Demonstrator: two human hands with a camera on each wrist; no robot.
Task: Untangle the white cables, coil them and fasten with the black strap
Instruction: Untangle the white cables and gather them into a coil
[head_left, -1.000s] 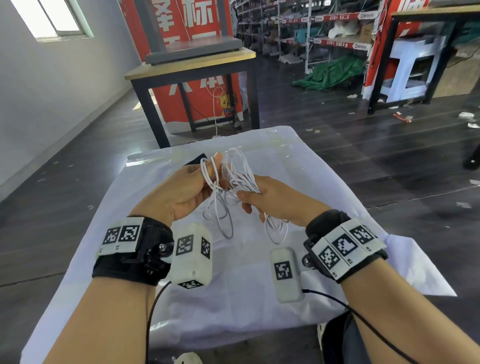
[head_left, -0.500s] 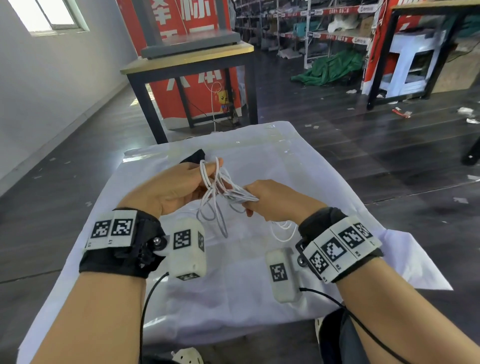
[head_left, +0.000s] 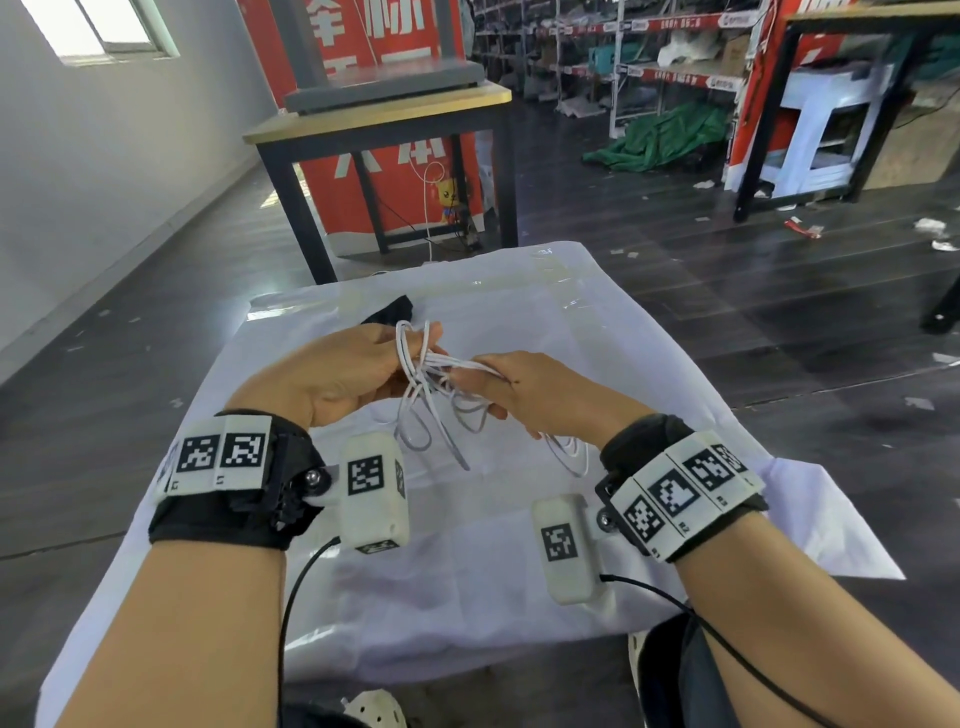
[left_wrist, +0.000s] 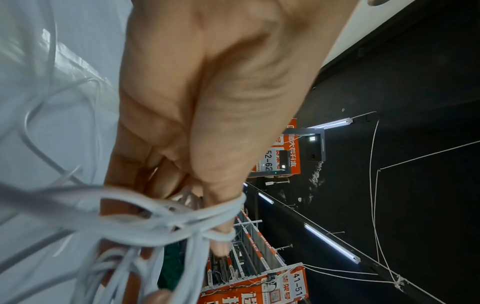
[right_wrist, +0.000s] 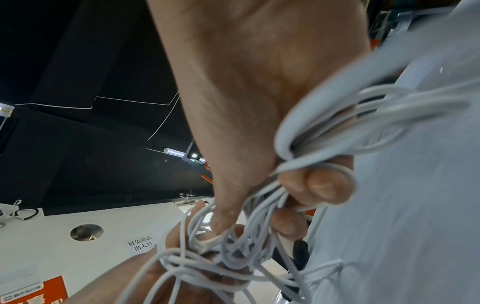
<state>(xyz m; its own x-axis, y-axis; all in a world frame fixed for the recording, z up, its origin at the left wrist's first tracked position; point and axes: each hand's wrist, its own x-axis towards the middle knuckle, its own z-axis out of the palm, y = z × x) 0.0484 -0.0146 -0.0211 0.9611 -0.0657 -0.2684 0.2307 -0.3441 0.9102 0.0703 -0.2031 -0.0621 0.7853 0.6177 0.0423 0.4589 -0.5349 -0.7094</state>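
A tangle of thin white cables (head_left: 431, 379) hangs between both hands above the white-covered table (head_left: 649, 364). My left hand (head_left: 358, 364) grips one end of the bundle, with loops wound over its fingertips (left_wrist: 221, 236). My right hand (head_left: 519, 387) grips the other end of the white cables (right_wrist: 298, 168) in curled fingers, and more loops spill below its wrist. Loose loops (head_left: 447, 436) dangle down to the cloth. The black strap (head_left: 395, 310) lies on the cloth just beyond my left hand, partly hidden by it.
A wooden-topped table with black legs (head_left: 384, 119) stands just beyond the covered table, with a red banner behind it. Dark floor surrounds the table. Shelving racks and a green tarp (head_left: 660, 137) are far back at the right.
The hands have dropped lower and the cable bundle between them has been pulled tighter and flatter. The tall loops that stood above the hands a second ago are gone.
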